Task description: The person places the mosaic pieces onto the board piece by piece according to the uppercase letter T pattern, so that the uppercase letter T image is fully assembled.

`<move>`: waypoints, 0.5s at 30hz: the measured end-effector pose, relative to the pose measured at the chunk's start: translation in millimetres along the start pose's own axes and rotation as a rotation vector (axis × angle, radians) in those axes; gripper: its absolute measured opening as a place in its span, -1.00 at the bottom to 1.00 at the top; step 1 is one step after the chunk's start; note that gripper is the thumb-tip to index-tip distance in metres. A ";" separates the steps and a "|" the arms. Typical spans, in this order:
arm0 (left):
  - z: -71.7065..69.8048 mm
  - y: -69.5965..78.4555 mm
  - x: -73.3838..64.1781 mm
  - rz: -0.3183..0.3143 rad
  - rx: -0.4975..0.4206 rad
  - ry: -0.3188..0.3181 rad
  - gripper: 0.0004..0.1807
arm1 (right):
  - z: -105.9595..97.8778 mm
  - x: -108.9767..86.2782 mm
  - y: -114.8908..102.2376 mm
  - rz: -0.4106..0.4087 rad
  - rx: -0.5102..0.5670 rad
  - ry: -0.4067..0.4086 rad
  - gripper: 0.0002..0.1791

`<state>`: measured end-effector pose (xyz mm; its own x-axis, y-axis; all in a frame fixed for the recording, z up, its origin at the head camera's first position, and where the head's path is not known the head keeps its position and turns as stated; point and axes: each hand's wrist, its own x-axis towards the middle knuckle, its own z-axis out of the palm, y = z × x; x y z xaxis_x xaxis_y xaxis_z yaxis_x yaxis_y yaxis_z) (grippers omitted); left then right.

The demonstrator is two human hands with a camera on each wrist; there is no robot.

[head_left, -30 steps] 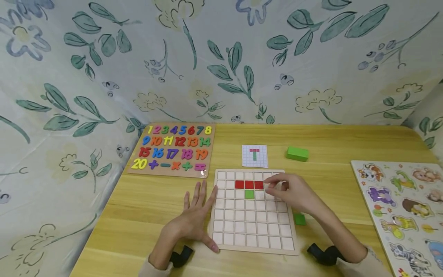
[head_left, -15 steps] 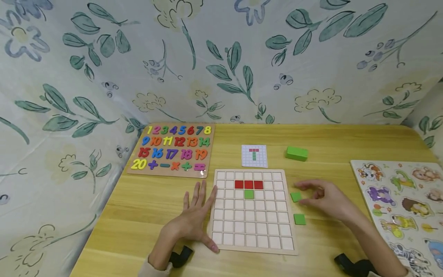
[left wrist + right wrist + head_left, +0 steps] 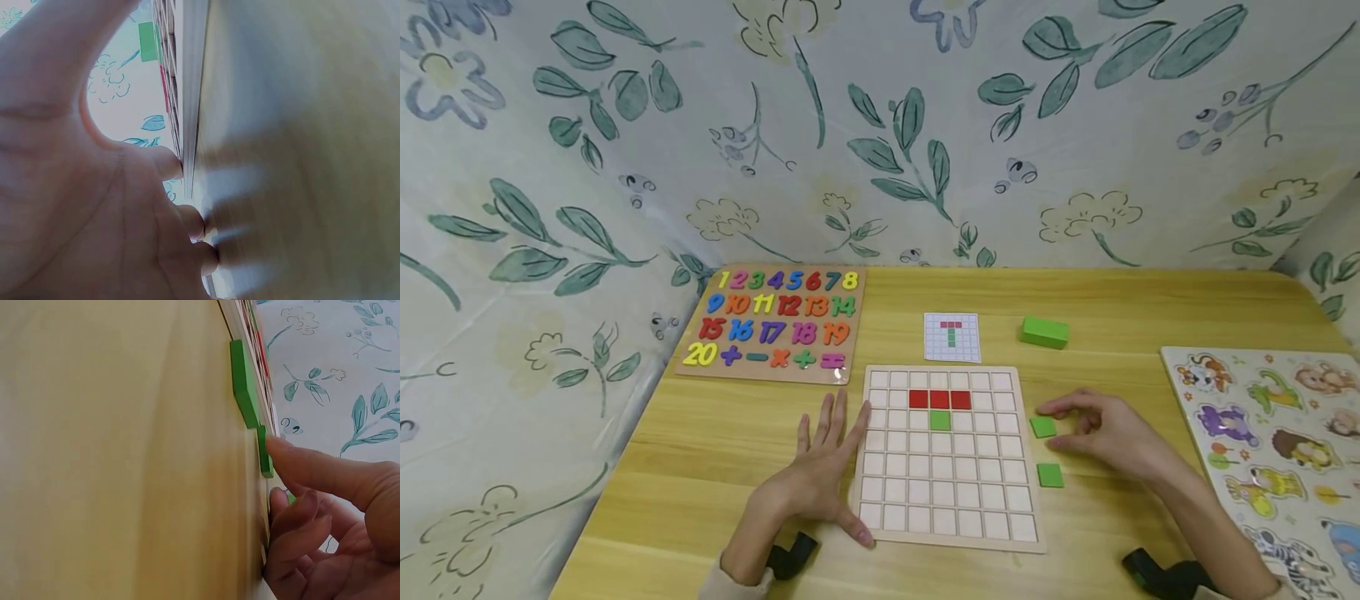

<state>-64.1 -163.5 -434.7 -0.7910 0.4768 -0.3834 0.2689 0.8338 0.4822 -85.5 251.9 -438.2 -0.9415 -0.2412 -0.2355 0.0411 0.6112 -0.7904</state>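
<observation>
Right hand (image 3: 1108, 429) is hovering over a small green square tile (image 3: 1042, 427) lying flat on the wooden table (image 3: 715, 442), just off the right edge of the grid board (image 3: 951, 457). Thumb and index look curled in toward the tile and the wrist cam shows a fingertip (image 3: 281, 450) touching its edge, but can't tell if it's actually pinched yet, looks more like touching than gripping. A 2nd green tile (image 3: 1049, 475) sits a bit nearer the person, also beside the board. Left hand (image 3: 820, 475) is flat, fingers spread and straight, thumb against the board's left edge, prob steadying it. Board already has 3 red tiles (image 3: 940, 399) in a row w/ 1 green tile (image 3: 940, 420) under the middle one, and the pattern card (image 3: 952, 337) behind it shows a T shape. Tile looks thin, stiff, light, prob painted wood, and smooth enough to skid on the tabletop, so imo best bet is pinching 2 opposite edges rather than trying from the top. Also around: green block (image 3: 1044, 332), number puzzle (image 3: 775, 321), animal puzzle (image 3: 1270, 442).
</observation>
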 end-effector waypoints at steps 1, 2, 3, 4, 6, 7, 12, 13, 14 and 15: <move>0.0 -0.3 0.1 0.000 0.000 -0.001 0.76 | 0.3 0.5 -0.5 0.003 -0.002 0.000 -0.51; 0.1 -0.6 0.2 0.000 -0.001 -0.001 0.76 | 0.6 0.9 -0.8 0.006 -0.010 0.001 -0.52; 0.2 -0.9 0.4 0.000 0.000 -0.001 0.76 | 0.9 1.3 -1.3 0.007 -0.017 0.000 -0.53; 0.2 -1.1 0.6 0.000 -0.001 -0.001 0.76 | 1.2 1.6 -1.3 0.004 -0.025 -0.002 -0.53; 0.3 -1.5 0.8 -0.001 -0.003 -0.002 0.76 | 1.6 2.3 -1.6 0.003 -0.040 -0.004 -0.56; 0.2 -1.5 0.8 -0.001 -0.004 -0.003 0.76 | 1.7 2.6 -1.7 -0.002 -0.048 -0.006 -0.57; 0.2 -1.7 1.0 0.002 -0.005 0.003 0.77 | 1.4 4.0 -1.5 -0.015 -0.072 -0.012 -0.66; 0.2 -1.5 0.9 0.004 -0.006 0.005 0.77 | 1.2 4.2 -1.5 -0.019 -0.073 -0.013 -0.68; -0.1 -1.1 0.7 0.005 -0.004 0.006 0.77 | 1.0 4.4 -1.5 -0.027 -0.077 -0.014 -0.69; -0.2 -0.9 0.5 0.006 -0.003 0.005 0.77 | 0.5 4.7 -1.4 -0.041 -0.081 -0.015 -0.71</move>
<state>-64.9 -164.2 -435.1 -0.7924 0.4799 -0.3766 0.2715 0.8303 0.4868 -89.7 249.5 -438.5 -0.9366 -0.2783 -0.2130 -0.0251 0.6595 -0.7513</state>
